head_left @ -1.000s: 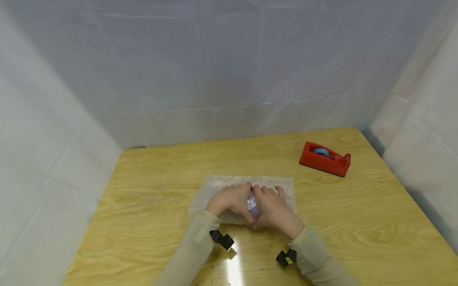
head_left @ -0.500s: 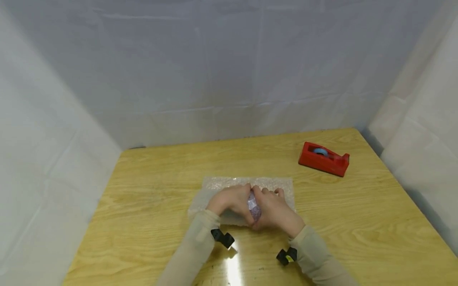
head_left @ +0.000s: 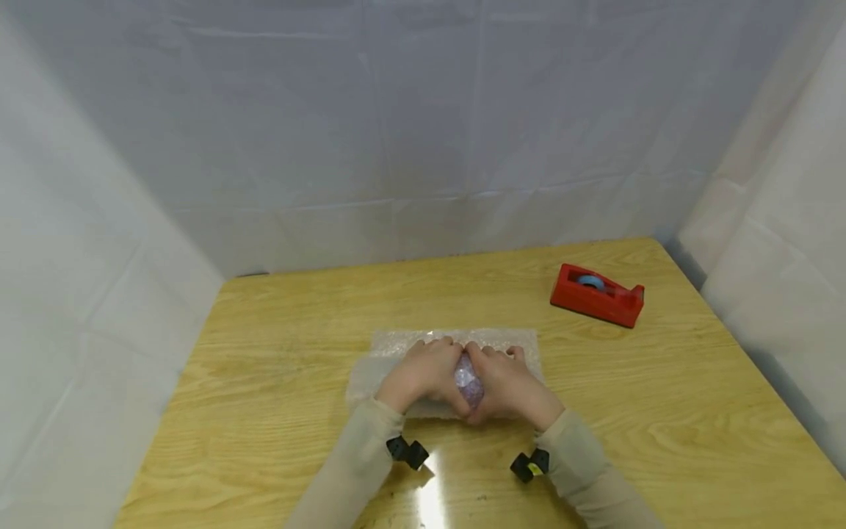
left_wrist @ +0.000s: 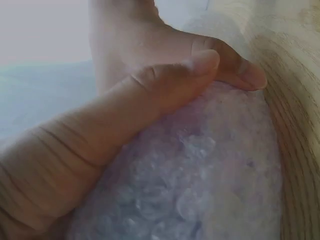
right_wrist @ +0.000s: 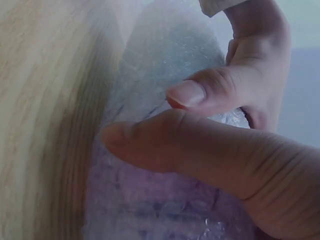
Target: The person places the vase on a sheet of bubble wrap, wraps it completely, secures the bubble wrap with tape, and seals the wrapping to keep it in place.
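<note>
A purplish item rolled in bubble wrap (head_left: 468, 382) lies across the middle of the table between both hands; what is inside is blurred by the wrap. My left hand (head_left: 426, 375) holds the roll from the left, with its thumb (left_wrist: 150, 87) along the near side. From the right, my right hand (head_left: 507, 386) grips the same roll, and its thumb (right_wrist: 165, 142) presses on the bubbles. The two thumbs meet near the centre. Flat bubble wrap (head_left: 403, 340) spreads out behind the hands. Most far-side fingers are hidden by the hands and the roll.
A red tape dispenser (head_left: 595, 301) with a blue-cored tape roll stands at the back right of the wooden table (head_left: 284, 411). White sheeting (head_left: 423, 147) hangs behind the table and at both sides.
The left hand has shifted its fingers slightly over the roll, and more of its knuckles show. The right hand stays nearly in place on the wrapped item.
</note>
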A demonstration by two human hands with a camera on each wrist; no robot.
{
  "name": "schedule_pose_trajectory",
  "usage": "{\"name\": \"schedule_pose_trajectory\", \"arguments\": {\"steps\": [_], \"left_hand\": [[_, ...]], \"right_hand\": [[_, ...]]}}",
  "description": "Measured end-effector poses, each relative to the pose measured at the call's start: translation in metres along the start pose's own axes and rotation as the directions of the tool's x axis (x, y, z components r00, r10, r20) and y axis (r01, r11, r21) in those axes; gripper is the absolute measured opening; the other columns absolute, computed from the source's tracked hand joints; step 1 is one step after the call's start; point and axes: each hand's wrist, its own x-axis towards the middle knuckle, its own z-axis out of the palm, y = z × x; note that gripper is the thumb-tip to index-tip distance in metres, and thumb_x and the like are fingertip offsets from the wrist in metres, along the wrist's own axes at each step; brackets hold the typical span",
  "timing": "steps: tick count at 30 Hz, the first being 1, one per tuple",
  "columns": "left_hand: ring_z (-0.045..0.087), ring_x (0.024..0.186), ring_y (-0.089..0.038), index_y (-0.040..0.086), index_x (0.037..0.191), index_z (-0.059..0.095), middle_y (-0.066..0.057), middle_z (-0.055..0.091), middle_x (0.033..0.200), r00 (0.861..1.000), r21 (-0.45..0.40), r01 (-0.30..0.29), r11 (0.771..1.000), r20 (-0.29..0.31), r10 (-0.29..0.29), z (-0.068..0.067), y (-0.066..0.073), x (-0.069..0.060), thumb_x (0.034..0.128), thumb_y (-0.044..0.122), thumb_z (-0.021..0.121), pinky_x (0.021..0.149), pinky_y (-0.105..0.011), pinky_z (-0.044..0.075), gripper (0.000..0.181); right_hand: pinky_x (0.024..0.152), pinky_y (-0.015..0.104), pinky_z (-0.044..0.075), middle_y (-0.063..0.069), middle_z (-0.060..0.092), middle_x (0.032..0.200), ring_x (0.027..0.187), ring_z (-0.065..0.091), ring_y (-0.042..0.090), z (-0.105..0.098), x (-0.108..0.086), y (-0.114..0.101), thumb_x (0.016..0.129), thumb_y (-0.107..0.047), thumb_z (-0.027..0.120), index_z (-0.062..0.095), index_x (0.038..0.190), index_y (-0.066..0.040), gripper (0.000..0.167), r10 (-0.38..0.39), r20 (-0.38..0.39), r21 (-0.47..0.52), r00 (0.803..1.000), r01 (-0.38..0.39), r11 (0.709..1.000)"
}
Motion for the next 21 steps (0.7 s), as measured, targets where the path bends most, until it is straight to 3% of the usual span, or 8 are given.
{"name": "schedule_pose_trajectory", "arguments": {"steps": [4, 8, 11, 14, 16, 21], "left_hand": [[0.06, 0.116, -0.027, 0.003, 0.138, 0.048, -0.01, 0.064, 0.127, 0.999, 0.027, -0.009, 1.0, -0.052, 0.011, 0.004, 0.002, -0.007, 0.0559, 0.06, 0.089, 0.106, -0.056, 0.037, 0.109], [0.062, 0.108, -0.029, 0.0, 0.133, 0.052, -0.012, 0.066, 0.118, 0.988, 0.174, 0.012, 0.985, -0.154, 0.016, 0.015, 0.011, -0.015, 0.0548, 0.064, 0.087, 0.099, -0.05, 0.044, 0.107], [0.061, 0.099, -0.028, 0.0, 0.122, 0.056, -0.012, 0.065, 0.105, 0.964, 0.306, 0.053, 0.95, -0.265, 0.032, 0.025, 0.018, -0.018, 0.0486, 0.064, 0.089, 0.088, -0.044, 0.049, 0.102], [0.061, 0.092, -0.025, 0.001, 0.114, 0.058, -0.009, 0.063, 0.097, 0.936, 0.361, 0.085, 0.929, -0.348, 0.05, 0.031, 0.022, -0.017, 0.042, 0.061, 0.091, 0.083, -0.04, 0.049, 0.099], [0.061, 0.09, -0.024, 0.002, 0.112, 0.058, -0.009, 0.064, 0.095, 0.93, 0.368, 0.088, 0.926, -0.364, 0.056, 0.033, 0.022, -0.015, 0.0408, 0.061, 0.092, 0.082, -0.04, 0.049, 0.099], [0.063, 0.089, -0.024, 0.003, 0.113, 0.059, -0.008, 0.066, 0.096, 0.946, 0.36, 0.086, 0.929, -0.323, 0.037, 0.032, 0.022, -0.013, 0.0412, 0.06, 0.093, 0.08, -0.038, 0.05, 0.098]], "right_hand": [[0.096, 0.057, 0.029, 0.006, 0.065, 0.109, 0.101, 0.06, 0.024, 0.0, 0.002, 0.001, 0.048, -0.036, 0.097, 0.05, 0.128, -0.009, 0.097, 0.005, 0.021, 0.026, 1.0, -0.005, 1.0], [0.096, 0.057, 0.028, 0.004, 0.066, 0.107, 0.1, 0.06, 0.023, 0.001, 0.004, 0.002, 0.047, -0.031, 0.097, 0.05, 0.124, -0.011, 0.093, 0.02, 0.057, 0.039, 0.998, -0.023, 0.999], [0.097, 0.059, 0.027, 0.005, 0.066, 0.107, 0.101, 0.061, 0.024, 0.001, 0.005, 0.003, 0.046, -0.03, 0.097, 0.049, 0.123, -0.012, 0.092, 0.027, 0.084, 0.039, 0.996, -0.031, 0.999], [0.102, 0.062, 0.024, 0.007, 0.067, 0.111, 0.105, 0.061, 0.027, 0.0, 0.004, 0.003, 0.046, -0.031, 0.097, 0.049, 0.127, -0.01, 0.096, 0.04, 0.075, 0.031, 0.996, -0.042, 0.999], [0.106, 0.063, 0.021, 0.01, 0.065, 0.119, 0.111, 0.06, 0.03, 0.001, 0.001, 0.003, 0.047, -0.033, 0.097, 0.049, 0.133, -0.008, 0.102, 0.043, 0.047, 0.012, 0.998, -0.044, 0.999], [0.113, 0.062, 0.014, 0.018, 0.054, 0.14, 0.127, 0.05, 0.036, 0.007, -0.007, 0.0, 0.048, -0.034, 0.096, 0.042, 0.143, 0.001, 0.114, 0.028, -0.053, -0.046, 0.998, -0.03, 0.998]]}}
